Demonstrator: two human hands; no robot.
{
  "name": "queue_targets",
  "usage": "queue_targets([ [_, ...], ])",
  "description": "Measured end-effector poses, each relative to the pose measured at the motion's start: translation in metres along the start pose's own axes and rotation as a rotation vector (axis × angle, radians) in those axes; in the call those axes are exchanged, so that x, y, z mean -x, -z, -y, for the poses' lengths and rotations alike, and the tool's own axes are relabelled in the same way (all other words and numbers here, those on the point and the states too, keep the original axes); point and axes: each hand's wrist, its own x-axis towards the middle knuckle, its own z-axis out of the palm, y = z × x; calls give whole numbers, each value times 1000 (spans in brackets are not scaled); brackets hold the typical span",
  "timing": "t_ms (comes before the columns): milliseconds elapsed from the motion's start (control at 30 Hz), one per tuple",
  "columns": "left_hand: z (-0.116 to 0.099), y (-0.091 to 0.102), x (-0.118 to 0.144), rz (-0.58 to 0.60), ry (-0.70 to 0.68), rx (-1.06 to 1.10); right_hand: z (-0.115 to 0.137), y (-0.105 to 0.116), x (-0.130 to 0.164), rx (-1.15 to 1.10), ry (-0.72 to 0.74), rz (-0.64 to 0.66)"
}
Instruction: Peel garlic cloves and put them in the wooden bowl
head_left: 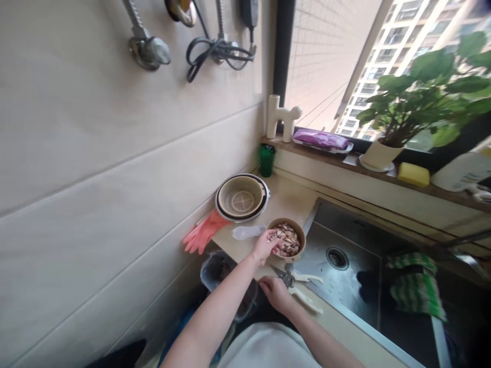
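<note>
Head view | centre frame: left hand [264, 246] dips curled fingers into bowl [287, 239] of shells | right hand [276, 292] rests loosely closed by scissors [297, 285] | step: picking one out; next needs a firm pinch.

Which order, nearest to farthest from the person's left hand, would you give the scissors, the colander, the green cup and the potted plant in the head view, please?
From the left hand, which reaches into the bowl:
1. Scissors, just below on the counter edge.
2. Colander, up along the wall.
3. Green cup, in the corner beyond it.
4. Potted plant, far right on the sill.
</note>
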Motion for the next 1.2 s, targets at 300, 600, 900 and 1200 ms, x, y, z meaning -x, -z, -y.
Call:
queue_targets([
  [300, 0, -6, -15, 143, 178, 210, -33, 33, 14, -475, -104, -181],
  [600, 30, 58, 63, 222, 36, 455, 14, 31, -15, -572, 103, -199],
  [900, 84, 117, 105, -201, -110, 98, 46, -25, -26, -405, 159, 89],
  [1200, 97, 148, 112, -283, 6, 30, 56, -63, -30, -701, -168, 217],
])
